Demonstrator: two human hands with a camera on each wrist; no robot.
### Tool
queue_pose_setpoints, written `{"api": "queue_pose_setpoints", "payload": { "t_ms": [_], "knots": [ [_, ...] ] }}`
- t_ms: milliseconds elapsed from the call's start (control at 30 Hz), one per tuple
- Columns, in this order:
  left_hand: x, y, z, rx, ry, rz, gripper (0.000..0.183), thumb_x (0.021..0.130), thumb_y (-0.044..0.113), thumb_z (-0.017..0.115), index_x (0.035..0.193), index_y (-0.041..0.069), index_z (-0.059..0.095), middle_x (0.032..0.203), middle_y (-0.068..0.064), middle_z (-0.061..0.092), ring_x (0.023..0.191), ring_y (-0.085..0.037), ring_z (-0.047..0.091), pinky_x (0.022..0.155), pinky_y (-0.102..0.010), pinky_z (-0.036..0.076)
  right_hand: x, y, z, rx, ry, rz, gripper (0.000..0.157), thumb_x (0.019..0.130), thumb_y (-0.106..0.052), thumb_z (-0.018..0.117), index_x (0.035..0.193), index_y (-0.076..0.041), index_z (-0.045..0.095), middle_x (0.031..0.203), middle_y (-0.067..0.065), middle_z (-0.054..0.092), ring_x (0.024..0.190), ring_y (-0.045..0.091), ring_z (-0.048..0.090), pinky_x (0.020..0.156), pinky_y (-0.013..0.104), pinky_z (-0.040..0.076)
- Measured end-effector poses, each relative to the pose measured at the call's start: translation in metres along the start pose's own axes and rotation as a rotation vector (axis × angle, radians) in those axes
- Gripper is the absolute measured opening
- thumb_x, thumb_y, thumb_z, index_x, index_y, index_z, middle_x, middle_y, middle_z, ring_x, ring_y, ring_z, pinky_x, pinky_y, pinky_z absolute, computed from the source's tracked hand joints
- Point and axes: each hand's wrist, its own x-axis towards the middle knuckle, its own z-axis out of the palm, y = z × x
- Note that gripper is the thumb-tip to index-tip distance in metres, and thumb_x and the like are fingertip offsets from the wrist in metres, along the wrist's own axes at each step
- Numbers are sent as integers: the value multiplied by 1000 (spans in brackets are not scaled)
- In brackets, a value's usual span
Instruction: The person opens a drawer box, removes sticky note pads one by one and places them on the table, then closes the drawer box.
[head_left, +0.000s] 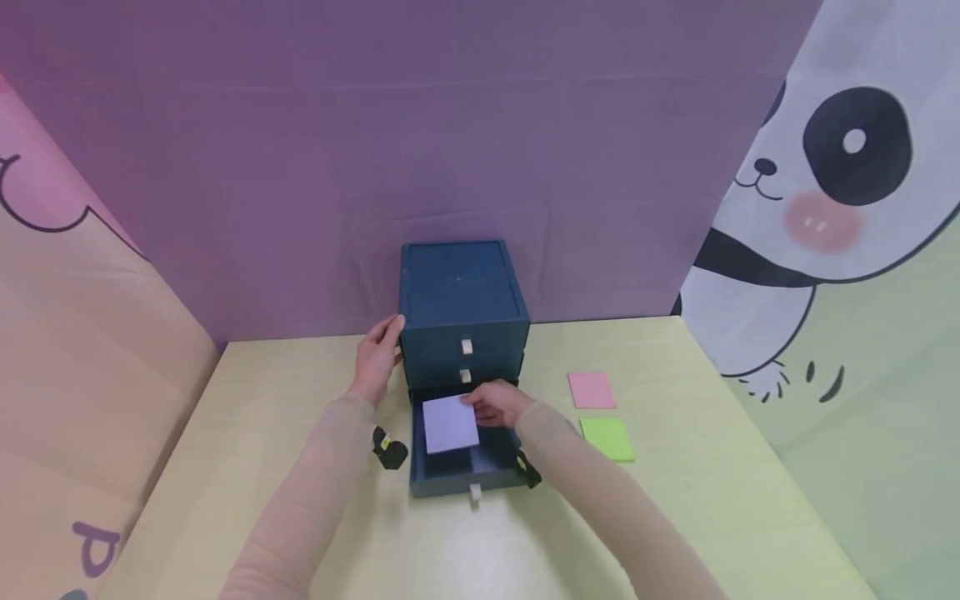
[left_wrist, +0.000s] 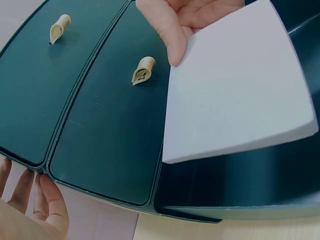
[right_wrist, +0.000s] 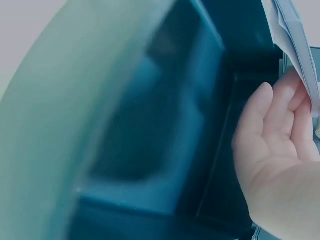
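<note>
A dark blue cabinet (head_left: pixel 461 287) of three drawers stands against the purple backdrop, its bottom drawer (head_left: pixel 442 484) pulled out. Between thumb and fingers, my right hand (head_left: pixel 501 402) pinches one edge of a pale lavender sticky note pad (head_left: pixel 450 423). The pad is tilted over the open drawer; its broad face shows in the left wrist view, its thin edge in the right wrist view. My left hand (head_left: pixel 375 358) rests its fingertips on the cabinet's left side; in the left wrist view those fingers (left_wrist: pixel 55 200) are fairly straight.
Two more note pads, a pink one (head_left: pixel 592 390) and a lime green one (head_left: pixel 607 439), lie on the table (head_left: pixel 697 500) right of the cabinet. Small pale pull tabs (head_left: pixel 467 347) stick out from the drawer fronts. Printed cloth hangs at both sides.
</note>
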Motion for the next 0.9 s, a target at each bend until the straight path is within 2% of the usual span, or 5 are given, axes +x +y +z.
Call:
{"api": "queue_pose_setpoints", "payload": {
  "t_ms": [300, 567, 667, 800, 900],
  "knots": [
    [0, 0, 0, -12, -6, 2, 54, 97, 38, 50, 143, 11, 42, 149, -6, 39, 135, -23, 38, 109, -45, 36, -10, 9, -12, -23, 8, -41, 22, 85, -10, 65, 102, 4, 65, 88, 8, 69, 77, 18, 63, 87, 38, 53],
    [-1, 2, 0, -17, -10, -2, 54, 97, 38, 51, 143, 11, 42, 149, -7, 39, 134, -24, 39, 109, -45, 37, -21, 15, -28, -25, -51, -67, 21, 87, -8, 62, 102, 8, 64, 80, 3, 68, 73, 14, 63, 87, 37, 54],
    [-1, 2, 0, -20, -17, 0, 54, 97, 38, 51, 143, 11, 42, 149, -7, 38, 134, -24, 39, 108, -45, 37, -26, 19, -38, -14, -65, -70, 20, 87, -8, 61, 100, 7, 64, 82, 4, 67, 74, 15, 62, 88, 37, 53],
    [0, 1, 0, -24, -17, 5, 53, 97, 37, 51, 143, 10, 43, 149, -8, 39, 133, -25, 40, 108, -46, 38, -32, 27, -55, -13, -76, -69, 11, 88, -9, 60, 88, 0, 67, 80, 2, 66, 75, 15, 60, 83, 32, 52],
    [0, 1, 0, -25, -17, 7, 53, 97, 37, 51, 142, 10, 43, 148, -8, 40, 133, -25, 41, 108, -46, 38, -35, 36, -69, -5, -97, -92, 14, 89, -9, 58, 86, -1, 68, 81, 1, 65, 77, 15, 59, 81, 32, 51]
  ]
}}
